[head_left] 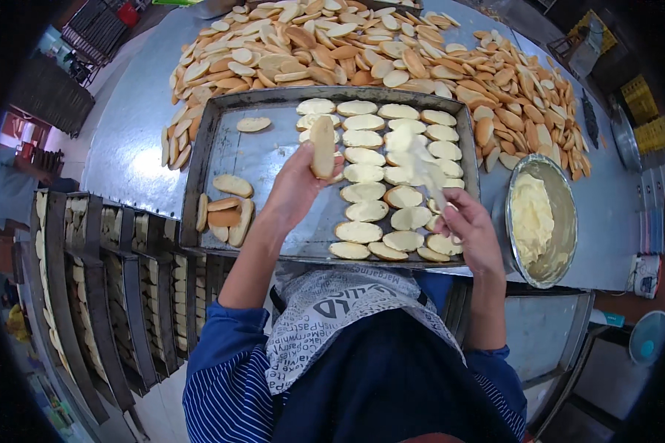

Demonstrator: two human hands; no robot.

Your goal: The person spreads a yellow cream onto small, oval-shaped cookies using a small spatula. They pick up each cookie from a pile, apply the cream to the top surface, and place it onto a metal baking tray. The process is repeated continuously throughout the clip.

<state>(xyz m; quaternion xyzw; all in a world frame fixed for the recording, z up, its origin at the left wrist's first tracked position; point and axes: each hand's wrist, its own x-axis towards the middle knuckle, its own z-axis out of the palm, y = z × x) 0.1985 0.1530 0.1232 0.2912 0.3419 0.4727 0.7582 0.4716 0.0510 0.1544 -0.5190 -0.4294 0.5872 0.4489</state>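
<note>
My left hand (295, 181) is closed around a slice of bread (323, 148), held up over the middle of a large metal tray (262, 164). In my right hand (471, 229) is the handle of a spreading knife (423, 164); its blade is smeared with pale cream and blurred by motion above the tray. Rows of cream-coated bread slices (362, 193) cover the tray's right half. At its left lie several slices without visible cream (233, 184), some piled together, and a single slice (253, 124) near the far side. Beside my right hand stands a metal bowl (567, 240) with pale yellow cream (530, 216).
A big heap of bread slices (332, 48) spreads over the metal table (129, 133) behind and right of the tray. To my lower left, a rack of upright-looking trays (89, 295) holds more slices. Another person (18, 181) is at the far left edge.
</note>
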